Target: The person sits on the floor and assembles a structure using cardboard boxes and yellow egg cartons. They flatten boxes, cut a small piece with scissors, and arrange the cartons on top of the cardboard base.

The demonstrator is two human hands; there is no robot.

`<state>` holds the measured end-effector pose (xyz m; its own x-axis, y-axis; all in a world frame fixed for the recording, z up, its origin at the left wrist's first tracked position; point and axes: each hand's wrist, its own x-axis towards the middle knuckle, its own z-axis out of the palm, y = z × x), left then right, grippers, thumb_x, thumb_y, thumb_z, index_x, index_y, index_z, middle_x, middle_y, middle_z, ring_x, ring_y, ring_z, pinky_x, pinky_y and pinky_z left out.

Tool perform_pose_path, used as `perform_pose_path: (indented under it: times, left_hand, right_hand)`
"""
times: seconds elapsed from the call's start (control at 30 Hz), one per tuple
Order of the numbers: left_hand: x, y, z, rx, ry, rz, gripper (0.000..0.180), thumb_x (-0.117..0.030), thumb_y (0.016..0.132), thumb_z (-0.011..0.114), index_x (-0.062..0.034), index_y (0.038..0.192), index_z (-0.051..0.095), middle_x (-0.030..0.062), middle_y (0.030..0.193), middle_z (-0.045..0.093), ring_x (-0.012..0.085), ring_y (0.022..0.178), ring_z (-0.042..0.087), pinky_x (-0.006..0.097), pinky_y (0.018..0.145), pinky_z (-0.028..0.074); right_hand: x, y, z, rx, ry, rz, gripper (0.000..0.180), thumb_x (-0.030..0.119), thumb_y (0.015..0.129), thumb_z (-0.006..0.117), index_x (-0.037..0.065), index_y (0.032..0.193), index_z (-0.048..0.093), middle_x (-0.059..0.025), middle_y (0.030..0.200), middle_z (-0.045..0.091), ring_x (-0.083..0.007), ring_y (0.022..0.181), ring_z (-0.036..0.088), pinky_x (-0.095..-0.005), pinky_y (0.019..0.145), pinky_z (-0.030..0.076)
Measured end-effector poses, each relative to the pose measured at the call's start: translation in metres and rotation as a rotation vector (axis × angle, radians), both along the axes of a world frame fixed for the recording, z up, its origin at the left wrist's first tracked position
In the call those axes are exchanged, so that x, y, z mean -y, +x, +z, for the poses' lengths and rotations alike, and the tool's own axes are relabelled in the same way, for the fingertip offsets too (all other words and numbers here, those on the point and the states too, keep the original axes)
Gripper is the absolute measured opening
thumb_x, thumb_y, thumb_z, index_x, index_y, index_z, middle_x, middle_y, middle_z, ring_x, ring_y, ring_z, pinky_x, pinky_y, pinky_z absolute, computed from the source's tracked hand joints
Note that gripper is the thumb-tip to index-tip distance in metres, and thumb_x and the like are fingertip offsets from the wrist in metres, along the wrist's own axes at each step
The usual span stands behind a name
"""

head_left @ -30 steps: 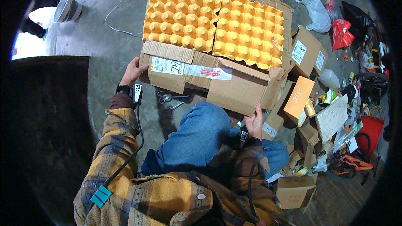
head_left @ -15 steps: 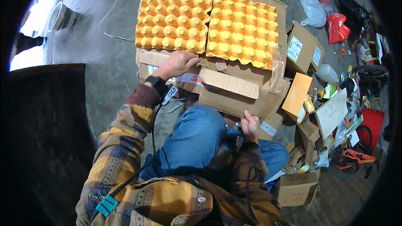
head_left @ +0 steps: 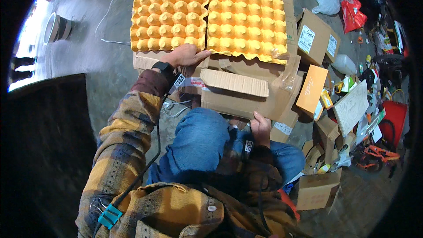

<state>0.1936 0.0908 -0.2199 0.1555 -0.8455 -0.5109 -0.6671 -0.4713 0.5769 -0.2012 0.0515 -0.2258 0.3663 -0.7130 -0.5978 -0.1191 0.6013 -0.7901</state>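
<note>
Grey concrete floor (head_left: 110,66) carries a cardboard box (head_left: 246,97); left hand (head_left: 187,55) lies flat, fingers spread, on its orange egg tray (head_left: 169,15), steadying it, while right hand (head_left: 261,128) curls around the box's near edge.

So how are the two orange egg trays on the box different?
The left egg tray has the person's left hand at its near edge; the right egg tray is untouched. The left tray's near edge looks whole, while the right tray's near-right corner looks bent and ragged. Both are orange, bumpy, about the same size, and lie flat side by side on the cardboard box.
</note>
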Motion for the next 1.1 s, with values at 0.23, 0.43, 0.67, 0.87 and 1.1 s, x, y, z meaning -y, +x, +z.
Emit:
perform_pose_path:
  times: [0.23,0.43,0.67,0.87,1.1]
  left_hand:
    - [-0.006,-0.026,-0.017,0.613,-0.597,0.149,0.033,-0.038,0.089,0.061,-0.0056,0.081,0.056,0.0111,0.081,0.054,0.0310,0.080,0.055,0.042,0.070,0.044]
    - [-0.002,-0.034,-0.018,0.758,-0.663,0.146,0.039,-0.037,0.087,0.062,-0.0043,0.107,0.057,0.0142,0.108,0.055,0.0304,0.105,0.050,0.043,0.093,0.036]
    - [-0.038,-0.073,-0.014,0.472,-0.700,-0.276,0.041,-0.022,0.083,0.065,-0.0131,0.121,0.052,0.0135,0.131,0.046,0.0329,0.126,0.042,0.046,0.102,0.036]
    - [-0.033,-0.070,-0.036,0.531,-0.561,-0.261,0.051,-0.032,0.089,0.059,-0.0218,0.137,0.044,0.0094,0.149,0.033,0.0292,0.137,0.033,0.044,0.108,0.033]
    - [-0.034,-0.069,-0.033,0.518,-0.469,-0.284,0.059,-0.037,0.090,0.055,-0.0229,0.144,0.035,0.0068,0.155,0.023,0.0272,0.143,0.021,0.045,0.116,0.019]
  right_hand:
    - [-0.004,0.012,-0.038,0.164,0.157,-0.449,0.036,-0.001,0.082,0.059,-0.005,0.117,0.055,-0.0112,0.113,0.059,-0.0239,0.104,0.057,-0.0369,0.093,0.045]
    - [-0.003,0.023,-0.058,0.189,-0.056,-0.589,0.043,-0.008,0.080,0.062,-0.002,0.122,0.051,-0.0139,0.119,0.057,-0.0272,0.111,0.056,-0.0401,0.093,0.048]
    - [-0.002,0.028,-0.059,0.227,-0.047,-0.559,0.051,-0.005,0.079,0.066,0.002,0.126,0.048,-0.0131,0.120,0.056,-0.0251,0.114,0.053,-0.0357,0.095,0.043]
    - [0.015,0.022,-0.044,-0.050,0.023,-0.549,0.039,-0.002,0.079,0.069,-0.003,0.114,0.054,-0.0107,0.112,0.060,-0.0224,0.099,0.059,-0.0343,0.090,0.046]
    - [0.049,0.024,0.009,-0.898,-0.908,-0.363,0.052,0.026,0.081,0.074,-0.003,0.117,0.050,-0.0198,0.109,0.060,-0.0347,0.097,0.058,-0.0422,0.089,0.045]
